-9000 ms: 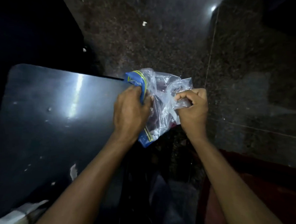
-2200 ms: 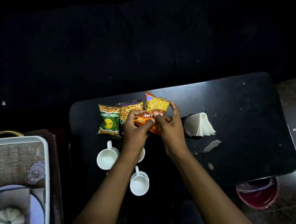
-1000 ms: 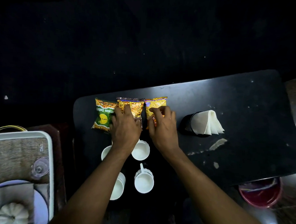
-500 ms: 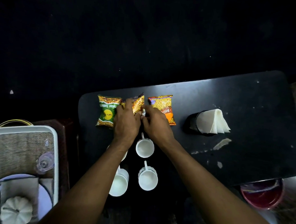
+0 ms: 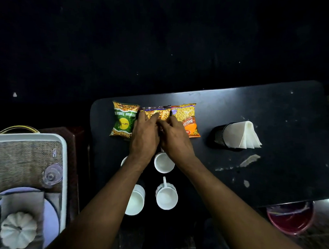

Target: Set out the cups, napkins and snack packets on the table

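Far left of the fingers, off the table (image 5: 272,113), sits a white tray (image 5: 64,158) with one clear glass (image 5: 52,174), one plate (image 5: 50,219) and one small white pumpkin (image 5: 18,229) on it. Now onto the dark table: three snack packets in a row. The green packet (image 5: 122,121) lies just left of the left hand (image 5: 145,135). The middle packet (image 5: 157,113) is under both sets of fingers; the left hand lies spread flat on it, and the right hand (image 5: 175,138) pinches at its near edge, though whether that pinch truly holds I cannot tell. The orange packet (image 5: 186,117) lies just right of the right-hand fingers, touching the middle one.

Nearer than the fingers, four white cups: one (image 5: 124,160) mostly hidden under the left wrist, one (image 5: 164,162) between the wrists, and two closer still, the left one (image 5: 135,201) and the right one (image 5: 166,198).

Well right of the fingers, one black mesh holder (image 5: 218,135) lies tipped, with a stack of white napkins (image 5: 241,134) fanning out of it. Far right, below the table edge, one red bowl (image 5: 291,218).
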